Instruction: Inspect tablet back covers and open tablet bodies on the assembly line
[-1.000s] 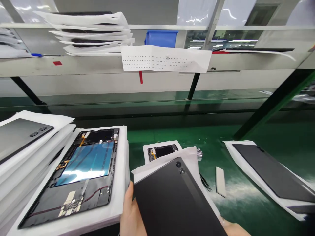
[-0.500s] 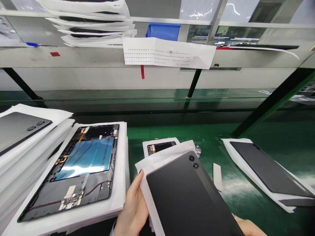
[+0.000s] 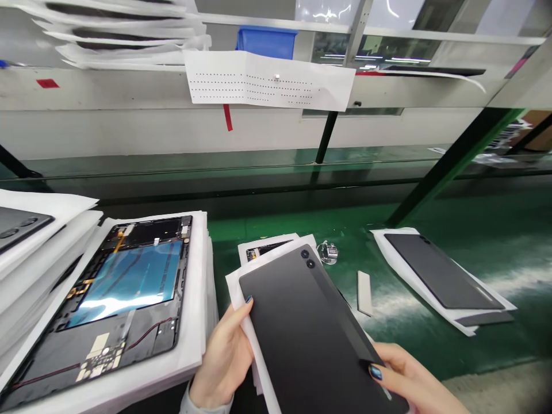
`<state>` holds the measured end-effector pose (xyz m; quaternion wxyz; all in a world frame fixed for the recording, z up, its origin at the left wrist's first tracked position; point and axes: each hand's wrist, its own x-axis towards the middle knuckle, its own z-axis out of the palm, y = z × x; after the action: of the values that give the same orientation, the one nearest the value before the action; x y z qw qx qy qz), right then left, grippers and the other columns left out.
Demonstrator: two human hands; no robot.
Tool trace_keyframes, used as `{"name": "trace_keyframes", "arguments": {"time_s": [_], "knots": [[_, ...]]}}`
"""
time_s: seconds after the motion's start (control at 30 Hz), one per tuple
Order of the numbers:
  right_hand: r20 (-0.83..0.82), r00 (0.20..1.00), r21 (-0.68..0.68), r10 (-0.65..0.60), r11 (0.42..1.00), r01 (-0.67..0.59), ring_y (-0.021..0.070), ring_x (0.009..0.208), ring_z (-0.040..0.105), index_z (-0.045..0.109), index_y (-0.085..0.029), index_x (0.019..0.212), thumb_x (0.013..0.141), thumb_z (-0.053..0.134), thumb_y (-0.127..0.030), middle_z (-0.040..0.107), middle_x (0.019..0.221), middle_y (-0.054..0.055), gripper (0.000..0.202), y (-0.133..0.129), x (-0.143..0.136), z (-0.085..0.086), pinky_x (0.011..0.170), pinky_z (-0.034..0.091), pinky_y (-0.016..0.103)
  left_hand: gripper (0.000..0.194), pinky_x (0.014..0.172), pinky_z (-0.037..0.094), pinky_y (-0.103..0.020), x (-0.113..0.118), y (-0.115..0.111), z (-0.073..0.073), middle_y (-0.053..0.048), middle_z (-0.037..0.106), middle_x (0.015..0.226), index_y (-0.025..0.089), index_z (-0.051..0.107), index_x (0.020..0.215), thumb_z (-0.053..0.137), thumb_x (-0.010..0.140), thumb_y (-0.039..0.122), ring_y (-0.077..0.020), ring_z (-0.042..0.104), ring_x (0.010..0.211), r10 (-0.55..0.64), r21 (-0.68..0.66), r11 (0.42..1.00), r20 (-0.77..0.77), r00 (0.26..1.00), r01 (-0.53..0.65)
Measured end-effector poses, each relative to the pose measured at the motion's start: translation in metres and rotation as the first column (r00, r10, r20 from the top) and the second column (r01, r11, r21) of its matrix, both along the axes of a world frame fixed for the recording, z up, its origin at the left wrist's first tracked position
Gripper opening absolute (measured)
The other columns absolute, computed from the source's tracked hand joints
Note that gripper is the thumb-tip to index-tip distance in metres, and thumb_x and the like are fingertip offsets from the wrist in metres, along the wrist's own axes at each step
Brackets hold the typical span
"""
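Observation:
A dark grey tablet back cover (image 3: 310,333) with two camera lenses at its top corner lies tilted on white sheet. My left hand (image 3: 228,351) grips its left edge together with the sheet, thumb on the cover. On the lower right edge, my right hand (image 3: 409,376) holds the cover, thumb on its face. Partly hidden behind the cover is another opened device (image 3: 267,248) on white sheet. To the left, an opened tablet (image 3: 125,287) with a blue-filmed battery rests on a stack of white sheets (image 3: 196,322).
At the far left stands a stack of covers between white sheets (image 3: 43,276). Right of centre are a clear round object (image 3: 328,253) and a pale strip (image 3: 364,293). Another grey cover (image 3: 444,273) lies at right. A shelf (image 3: 129,92) holds a blue bin (image 3: 267,43).
The view has shifted right. The held cover has come more fully into view, and my right hand now shows with its thumb on the cover's face.

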<state>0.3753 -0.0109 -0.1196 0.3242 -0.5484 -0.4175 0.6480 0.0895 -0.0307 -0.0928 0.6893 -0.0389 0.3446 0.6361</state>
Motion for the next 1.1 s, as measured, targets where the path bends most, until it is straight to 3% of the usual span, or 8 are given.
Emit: {"name": "trace_keyframes", "arguments": {"time_s": [0.17, 0.3, 0.43, 0.7, 0.83, 0.93, 1.0, 1.1], "knots": [[-0.194, 0.981, -0.074, -0.003, 0.997, -0.011, 0.0271, 0.086, 0.075, 0.06, -0.035, 0.136, 0.077, 0.08, -0.048, 0.079, 0.106, 0.006, 0.063, 0.007, -0.006, 0.017, 0.077, 0.057, 0.036, 0.047, 0.113, 0.043, -0.046, -0.001, 0.009, 0.011, -0.012, 0.079, 0.11, 0.007, 0.044, 0.147, 0.041, 0.101, 0.01, -0.0276, 0.07, 0.113, -0.005, -0.072, 0.997, 0.021, 1.0, 0.006], [-0.239, 0.971, -0.101, 0.014, 0.994, -0.039, 0.0282, 0.099, 0.075, 0.075, -0.029, 0.117, 0.076, 0.083, -0.045, 0.078, 0.114, 0.009, 0.044, 0.014, -0.005, 0.014, 0.082, 0.059, 0.034, 0.045, 0.114, 0.042, -0.047, -0.001, 0.014, 0.018, -0.013, 0.079, 0.109, 0.005, 0.043, 0.147, 0.034, 0.104, 0.019, -0.0274, 0.071, 0.111, -0.034, -0.131, 0.99, 0.09, 0.995, 0.046], [-0.386, 0.912, -0.16, 0.14, 0.963, -0.216, 0.0235, 0.074, 0.077, 0.078, -0.019, 0.109, 0.074, 0.086, -0.035, 0.081, 0.092, 0.009, 0.04, 0.019, -0.011, 0.014, 0.068, 0.059, 0.028, 0.044, 0.113, 0.043, -0.046, 0.002, 0.016, 0.019, -0.012, 0.08, 0.106, 0.007, 0.053, 0.139, 0.032, 0.105, 0.025, -0.0276, 0.071, 0.111, -0.038, -0.131, 0.99, 0.128, 0.991, 0.055], [-0.383, 0.922, -0.084, -0.046, 0.996, 0.015, 0.0201, 0.069, 0.075, 0.08, -0.02, 0.105, 0.075, 0.083, -0.028, 0.082, 0.091, 0.004, 0.032, 0.035, -0.032, 0.04, 0.061, 0.056, 0.024, 0.034, 0.11, 0.047, -0.041, 0.005, 0.02, 0.005, -0.007, 0.081, 0.101, 0.01, 0.071, 0.116, 0.041, 0.103, 0.02, -0.027, 0.07, 0.113, -0.118, -0.081, 0.99, -0.09, 0.989, 0.111], [-0.414, 0.91, -0.047, -0.032, 0.999, 0.014, 0.0214, 0.078, 0.077, 0.078, -0.02, 0.11, 0.08, 0.078, -0.029, 0.082, 0.093, 0.003, 0.031, 0.04, -0.038, 0.048, 0.068, 0.056, 0.025, 0.033, 0.106, 0.051, -0.04, 0.002, 0.025, 0.007, -0.007, 0.081, 0.096, 0.011, 0.075, 0.1, 0.043, 0.101, 0.013, -0.0268, 0.073, 0.106, -0.064, -0.123, 0.991, -0.08, 0.995, 0.054], [-0.412, 0.91, -0.053, -0.038, 0.998, 0.018, 0.0216, 0.079, 0.077, 0.076, -0.02, 0.114, 0.081, 0.078, -0.03, 0.082, 0.092, 0.002, 0.035, 0.042, -0.04, 0.049, 0.069, 0.056, 0.025, 0.036, 0.106, 0.051, -0.041, 0.0, 0.027, 0.01, -0.008, 0.081, 0.093, 0.012, 0.076, 0.091, 0.04, 0.099, 0.007, -0.0273, 0.072, 0.107, -0.029, -0.071, 0.997, -0.088, 0.996, 0.023], [-0.397, 0.916, -0.044, -0.059, 0.998, 0.045, 0.0235, 0.083, 0.077, 0.074, -0.021, 0.119, 0.08, 0.079, -0.032, 0.082, 0.096, 0.003, 0.041, 0.043, -0.041, 0.047, 0.068, 0.056, 0.027, 0.034, 0.108, 0.049, -0.045, -0.001, 0.025, 0.008, -0.009, 0.08, 0.1, 0.012, 0.076, 0.097, 0.042, 0.099, 0.013, -0.0298, 0.069, 0.114, -0.057, 0.023, 0.998, -0.091, 0.994, 0.059], [-0.383, 0.917, -0.019, -0.112, 0.993, 0.114, 0.0267, 0.092, 0.076, 0.07, -0.022, 0.127, 0.078, 0.08, -0.035, 0.082, 0.105, 0.003, 0.052, 0.044, -0.042, 0.042, 0.071, 0.057, 0.03, 0.035, 0.112, 0.044, -0.05, 0.0, 0.016, 0.003, -0.012, 0.075, 0.121, 0.015, 0.075, 0.115, 0.054, 0.098, 0.036, -0.0365, 0.06, 0.127, -0.203, 0.191, 0.957, -0.098, 0.974, 0.219]]}}
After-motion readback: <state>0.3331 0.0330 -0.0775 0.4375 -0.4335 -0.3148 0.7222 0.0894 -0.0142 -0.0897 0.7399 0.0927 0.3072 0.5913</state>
